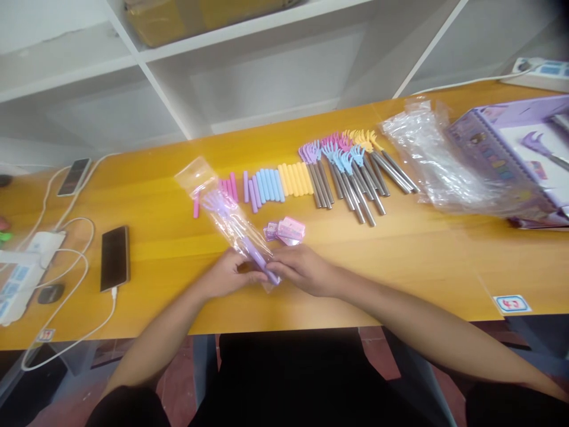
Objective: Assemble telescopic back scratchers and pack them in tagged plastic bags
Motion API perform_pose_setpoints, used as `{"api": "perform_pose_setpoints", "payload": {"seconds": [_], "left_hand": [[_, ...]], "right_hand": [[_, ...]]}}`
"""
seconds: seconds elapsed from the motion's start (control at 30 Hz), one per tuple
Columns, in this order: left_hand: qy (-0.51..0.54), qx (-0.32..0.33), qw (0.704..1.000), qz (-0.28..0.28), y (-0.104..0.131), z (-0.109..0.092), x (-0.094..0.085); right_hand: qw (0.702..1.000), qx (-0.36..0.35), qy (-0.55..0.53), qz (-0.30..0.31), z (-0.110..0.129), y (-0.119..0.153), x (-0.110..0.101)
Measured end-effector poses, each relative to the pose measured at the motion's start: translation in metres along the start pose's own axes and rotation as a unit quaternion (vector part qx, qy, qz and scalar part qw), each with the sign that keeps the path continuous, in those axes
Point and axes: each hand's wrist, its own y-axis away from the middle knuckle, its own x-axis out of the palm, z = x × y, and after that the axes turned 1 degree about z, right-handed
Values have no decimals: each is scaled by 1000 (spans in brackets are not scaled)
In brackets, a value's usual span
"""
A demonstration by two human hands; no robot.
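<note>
At the near edge of the desk [400, 255], on the right, we see a blue-bordered sticker [512, 304]; its red writing seems to begin with 4, the rest unclear. We cannot read the left label [46, 335], purple box [485, 151] or pink cards [291, 229].

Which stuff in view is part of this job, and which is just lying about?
Likely the job:
- bagged lilac claw tool, in left hand and right hand
- claw-headed rods
- coloured tubes
- small cards
- clear bags
- purple box

Probably just lying about:
- cabled phone
- second phone
- left power strip
- small dark object
</note>
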Motion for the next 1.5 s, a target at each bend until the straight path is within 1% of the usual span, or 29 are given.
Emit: {"api": "perform_pose_setpoints", "payload": {"seconds": [0.03,0.1,0.13,0.2,0.23,0.27,0.3,0.33,0.37,0.4,0.5,0.53,0.57,0.6,0.67,0.77,0.87,0.93,1.03,1.13,1.2,1.27,1.33,1.4,1.5], "left_hand": [[17,15,999,-36,-3,3,-5],[79,53,986,-138,-10,7,-16],[107,68,973,-195,-14,8,-22],[150,92,932,-316,-22,7,-33],[163,101,911,-366,-26,7,-37],[170,109,893,-403,-29,6,-40],[170,113,882,-424,-31,5,-43],[168,111,878,-434,-32,5,-44],[165,105,878,-437,-32,6,-45],[158,96,881,-434,-32,7,-44],[112,66,902,-413,-30,10,-40],[93,60,909,-402,-29,10,-38],[76,56,915,-392,-28,11,-35],[63,52,921,-381,-27,11,-33],[47,41,932,-358,-26,11,-28],[52,-4,949,-312,-25,13,-19],[65,-52,963,-256,-23,13,-8],[69,-73,972,-214,-22,12,-1],[79,-89,978,-170,-20,10,8],[99,-89,977,-164,-19,8,12],[118,-85,976,-162,-19,7,13],[135,-74,975,-160,-19,7,13],[148,-61,974,-161,-20,6,14],[154,-54,973,-163,-20,6,15],[145,-48,973,-171,-19,4,16]], "right_hand": [[1000,-2,27,8,0,0,-1],[997,-5,67,34,0,1,-1],[995,-5,79,53,1,1,0],[991,-6,96,97,2,2,4],[987,-8,106,118,2,2,5],[983,-9,124,133,1,3,6],[979,-11,151,136,0,2,6],[975,-9,185,125,-2,2,4],[970,-3,220,100,-5,2,1],[965,9,254,62,-7,1,-5],[941,85,319,-79,-15,-1,-26],[930,113,331,-113,-18,-2,-34],[921,136,341,-131,-21,-2,-40],[914,154,350,-134,-24,-1,-45],[909,168,365,-113,-31,0,-51],[906,183,372,-83,-40,3,-52],[910,210,347,-85,-45,2,-53],[919,216,313,-103,-44,0,-55],[940,181,241,-163,-36,-3,-58],[955,98,175,-219,-22,-6,-55],[961,36,156,-225,-14,-7,-49],[964,-6,151,-218,-9,-7,-41],[966,-19,151,-210,-8,-8,-32],[966,-14,148,-211,-11,-9,-25],[960,-2,149,-237,-17,-10,-20]]}}
